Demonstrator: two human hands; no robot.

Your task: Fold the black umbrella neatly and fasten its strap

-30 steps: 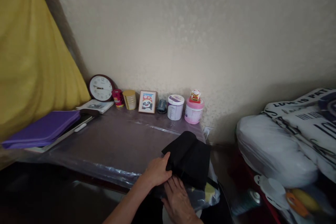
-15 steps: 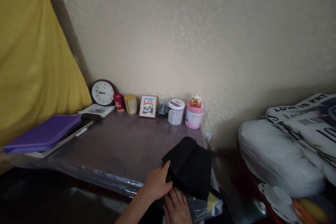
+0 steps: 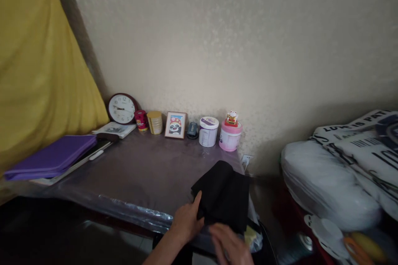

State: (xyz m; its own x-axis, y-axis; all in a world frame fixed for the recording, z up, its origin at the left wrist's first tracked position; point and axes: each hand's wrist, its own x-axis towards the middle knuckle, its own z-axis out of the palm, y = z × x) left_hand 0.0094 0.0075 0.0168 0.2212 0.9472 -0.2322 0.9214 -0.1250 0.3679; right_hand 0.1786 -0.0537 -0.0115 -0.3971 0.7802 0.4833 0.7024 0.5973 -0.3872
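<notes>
A folded piece of black cloth point(image 3: 222, 194) lies on the right front corner of the plastic-covered table point(image 3: 137, 174). My left hand point(image 3: 187, 220) grips its near left edge, one finger stretched over the top and the others partly hidden. Just in front of the cloth, my right hand point(image 3: 231, 245) is blurred by motion. Its fingers look bent and apart, with nothing seen in them. Beside it, a clear plastic bag with something yellow point(image 3: 251, 236) shows at the table's corner.
Along the wall stand a clock point(image 3: 122, 108), a red can point(image 3: 141, 121), a panda picture point(image 3: 175, 125), a white tub point(image 3: 208, 132) and a pink tub point(image 3: 230, 137) with a cat figurine. A purple folder point(image 3: 52, 157) lies left. White bundled bedding point(image 3: 329, 186) sits right.
My right hand has lifted off the cloth's near edge and moved right. My left hand stays at the cloth, which has hardly shifted.
</notes>
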